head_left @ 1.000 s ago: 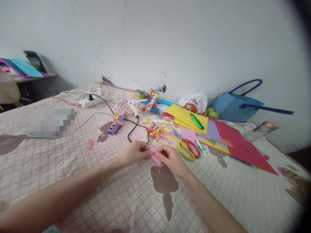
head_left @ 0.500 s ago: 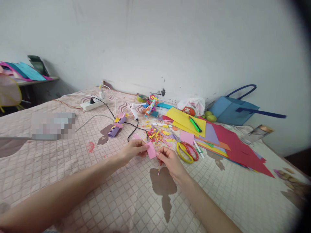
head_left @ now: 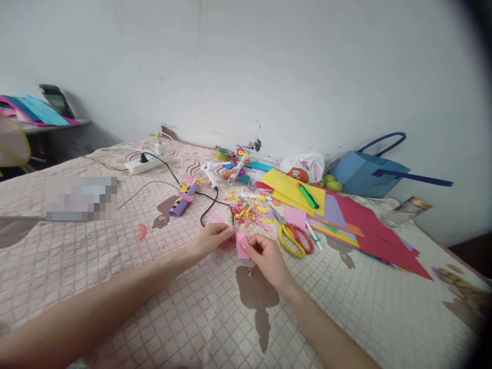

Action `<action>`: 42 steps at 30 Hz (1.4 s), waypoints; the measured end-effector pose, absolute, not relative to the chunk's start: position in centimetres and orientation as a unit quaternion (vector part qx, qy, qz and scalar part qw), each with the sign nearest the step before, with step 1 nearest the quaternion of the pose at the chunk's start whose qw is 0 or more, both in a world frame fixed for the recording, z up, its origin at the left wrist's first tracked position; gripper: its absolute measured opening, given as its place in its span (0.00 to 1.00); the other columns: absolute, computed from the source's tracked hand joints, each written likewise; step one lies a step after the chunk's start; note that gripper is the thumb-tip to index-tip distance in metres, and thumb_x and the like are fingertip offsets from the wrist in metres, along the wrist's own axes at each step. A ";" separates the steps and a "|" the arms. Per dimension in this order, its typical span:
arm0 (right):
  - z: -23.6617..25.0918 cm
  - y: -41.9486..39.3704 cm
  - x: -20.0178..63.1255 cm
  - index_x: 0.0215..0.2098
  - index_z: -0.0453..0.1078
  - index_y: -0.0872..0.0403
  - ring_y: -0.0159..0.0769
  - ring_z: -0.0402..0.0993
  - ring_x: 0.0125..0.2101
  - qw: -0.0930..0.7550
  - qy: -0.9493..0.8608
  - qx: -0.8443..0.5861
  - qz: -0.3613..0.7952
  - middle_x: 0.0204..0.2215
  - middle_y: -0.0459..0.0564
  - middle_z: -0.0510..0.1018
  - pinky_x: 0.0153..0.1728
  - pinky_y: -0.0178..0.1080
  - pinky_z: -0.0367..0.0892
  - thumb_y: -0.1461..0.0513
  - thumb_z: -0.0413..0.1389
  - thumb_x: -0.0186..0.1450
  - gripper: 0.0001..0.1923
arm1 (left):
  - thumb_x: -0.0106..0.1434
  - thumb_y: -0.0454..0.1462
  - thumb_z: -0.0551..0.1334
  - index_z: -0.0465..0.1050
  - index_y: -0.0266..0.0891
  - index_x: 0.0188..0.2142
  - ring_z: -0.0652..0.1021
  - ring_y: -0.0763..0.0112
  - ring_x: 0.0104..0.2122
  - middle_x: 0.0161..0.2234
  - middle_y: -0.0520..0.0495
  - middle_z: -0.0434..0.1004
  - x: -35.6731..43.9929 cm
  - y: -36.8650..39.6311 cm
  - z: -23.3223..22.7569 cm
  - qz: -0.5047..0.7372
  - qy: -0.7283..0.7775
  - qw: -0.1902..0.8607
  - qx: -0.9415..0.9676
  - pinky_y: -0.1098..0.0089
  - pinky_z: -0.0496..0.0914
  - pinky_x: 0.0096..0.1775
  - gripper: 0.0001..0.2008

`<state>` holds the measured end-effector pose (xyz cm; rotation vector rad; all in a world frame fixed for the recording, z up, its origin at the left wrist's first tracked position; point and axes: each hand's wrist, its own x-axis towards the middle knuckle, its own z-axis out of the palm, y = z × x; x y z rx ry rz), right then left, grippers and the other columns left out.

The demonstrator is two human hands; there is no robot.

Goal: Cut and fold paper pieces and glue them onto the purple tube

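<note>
A small pink paper piece (head_left: 242, 245) hangs in front of me, pinched at its right side between the thumb and fingers of my right hand (head_left: 269, 260). My left hand (head_left: 212, 240) is just left of the paper, its fingers loosely apart and seemingly off the paper. Beyond both hands lies a heap of colourful paper scraps (head_left: 248, 212). Right of the heap rest scissors with yellow and red handles (head_left: 292, 241), beside a pink paper square (head_left: 295, 217).
A decorated purple paper roll (head_left: 181, 203), a white glue gun (head_left: 210, 176) with a black cord, and a power strip (head_left: 148, 164) lie at the left. On the right are coloured sheets (head_left: 369, 230), a green cutter (head_left: 308, 196), a blue bag (head_left: 367, 171) and a jar (head_left: 411, 209).
The pink paper has turned more upright and shifted slightly toward my right hand. My left fingers, earlier on its left corner, have come away from it.
</note>
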<state>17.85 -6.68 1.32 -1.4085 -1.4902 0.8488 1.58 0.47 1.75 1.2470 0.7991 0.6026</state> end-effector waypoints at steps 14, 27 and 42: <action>1.2 -7.0 17.5 0.22 0.65 0.54 0.31 0.64 0.23 0.415 -0.673 -0.578 0.199 0.20 0.44 0.69 0.26 0.33 0.59 0.61 0.55 0.60 0.09 | 0.50 0.48 0.65 0.70 0.33 0.29 0.78 0.69 0.29 0.26 0.47 0.77 1.7 -0.1 1.7 0.238 0.347 0.725 0.546 0.67 0.72 0.36 0.18; 1.0 -6.7 17.7 0.35 0.65 0.53 0.33 0.70 0.28 0.451 -0.597 -0.529 0.400 0.28 0.46 0.73 0.28 0.35 0.65 0.54 0.56 0.59 0.12 | 0.49 0.45 0.67 0.72 0.34 0.32 0.76 0.73 0.25 0.25 0.49 0.77 1.5 0.4 1.1 0.265 0.313 0.717 0.563 0.72 0.70 0.30 0.17; 1.2 -7.4 16.5 0.35 0.63 0.52 0.33 0.71 0.31 0.393 -0.660 -0.520 0.375 0.30 0.45 0.74 0.31 0.35 0.65 0.61 0.57 0.58 0.08 | 0.48 0.46 0.68 0.64 0.36 0.35 0.67 0.80 0.14 0.18 0.60 0.63 1.9 -0.8 0.1 0.289 0.346 0.620 0.642 0.80 0.59 0.14 0.21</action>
